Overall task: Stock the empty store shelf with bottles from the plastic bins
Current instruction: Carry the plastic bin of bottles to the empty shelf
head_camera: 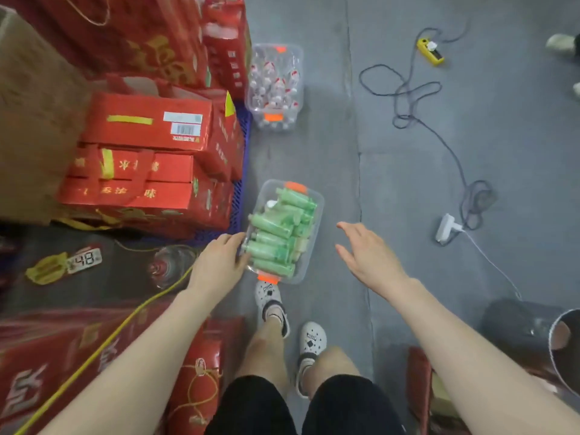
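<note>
A clear plastic bin [309, 246] with orange latches sits on the grey floor in front of my feet, filled with several green bottles [276, 233]. My left hand [219, 262] grips the bin's left rim, fingers curled over the edge. My right hand [367, 255] hovers open to the right of the bin, fingers spread, touching nothing. Farther ahead stands a second clear bin [296, 58] holding several clear bottles with red and white caps. No shelf is in view.
Stacked red gift cartons [147, 152] on a blue pallet line the left side, with more red boxes [62, 356] near my left leg. A cable [455, 158], a white power strip [445, 229] and a yellow device [430, 51] lie on the floor at right. A dark bucket [533, 328] stands bottom right.
</note>
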Action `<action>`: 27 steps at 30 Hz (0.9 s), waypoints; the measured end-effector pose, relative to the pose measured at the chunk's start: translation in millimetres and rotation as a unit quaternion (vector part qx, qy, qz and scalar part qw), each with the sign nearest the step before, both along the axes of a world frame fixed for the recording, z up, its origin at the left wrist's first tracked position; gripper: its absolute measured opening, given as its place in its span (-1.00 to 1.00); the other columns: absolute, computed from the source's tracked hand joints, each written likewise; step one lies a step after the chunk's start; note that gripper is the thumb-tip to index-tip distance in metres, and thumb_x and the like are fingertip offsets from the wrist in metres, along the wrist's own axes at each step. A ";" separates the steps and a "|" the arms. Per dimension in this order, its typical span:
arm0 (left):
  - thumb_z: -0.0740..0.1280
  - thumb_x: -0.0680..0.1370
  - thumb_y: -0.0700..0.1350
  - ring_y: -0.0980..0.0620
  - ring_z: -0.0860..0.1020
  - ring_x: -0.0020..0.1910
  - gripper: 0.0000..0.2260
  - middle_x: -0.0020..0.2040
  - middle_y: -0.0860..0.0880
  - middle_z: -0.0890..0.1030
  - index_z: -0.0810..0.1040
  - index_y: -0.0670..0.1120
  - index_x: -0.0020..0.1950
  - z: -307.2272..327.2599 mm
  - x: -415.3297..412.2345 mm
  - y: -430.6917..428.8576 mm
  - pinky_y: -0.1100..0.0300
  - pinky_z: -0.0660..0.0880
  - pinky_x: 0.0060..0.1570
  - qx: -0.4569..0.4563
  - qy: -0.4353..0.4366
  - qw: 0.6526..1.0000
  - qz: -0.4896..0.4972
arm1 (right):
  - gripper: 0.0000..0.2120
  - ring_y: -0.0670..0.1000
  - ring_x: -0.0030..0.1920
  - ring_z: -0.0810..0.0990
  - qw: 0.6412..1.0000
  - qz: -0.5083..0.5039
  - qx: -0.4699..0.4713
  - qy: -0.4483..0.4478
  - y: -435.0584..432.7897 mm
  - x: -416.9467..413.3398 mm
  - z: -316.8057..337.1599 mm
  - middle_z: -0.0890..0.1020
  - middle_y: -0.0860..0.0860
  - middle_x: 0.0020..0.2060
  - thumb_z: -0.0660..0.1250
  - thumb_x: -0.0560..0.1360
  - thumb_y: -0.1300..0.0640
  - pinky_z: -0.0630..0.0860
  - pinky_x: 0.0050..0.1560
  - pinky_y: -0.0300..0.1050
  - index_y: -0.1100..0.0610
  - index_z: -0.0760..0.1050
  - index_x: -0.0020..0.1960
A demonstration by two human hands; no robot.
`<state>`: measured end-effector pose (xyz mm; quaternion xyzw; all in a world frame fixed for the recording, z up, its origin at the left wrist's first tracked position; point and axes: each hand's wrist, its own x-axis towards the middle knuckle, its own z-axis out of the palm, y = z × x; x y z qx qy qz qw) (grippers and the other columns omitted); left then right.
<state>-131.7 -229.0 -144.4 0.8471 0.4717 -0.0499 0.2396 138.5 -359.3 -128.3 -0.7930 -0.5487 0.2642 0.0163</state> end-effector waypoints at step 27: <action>0.03 0.60 0.28 -0.13 0.27 0.46 -0.36 0.51 -0.14 0.27 0.11 -0.06 0.57 -465.4 84.2 178.6 0.01 0.23 0.38 -0.226 0.113 0.952 0.172 | -0.53 0.29 -0.03 0.58 0.867 -0.401 -0.180 0.237 121.2 17.4 -479.9 0.59 0.26 -0.05 0.07 0.66 0.02 0.44 -0.08 0.03 0.16 0.09 0.50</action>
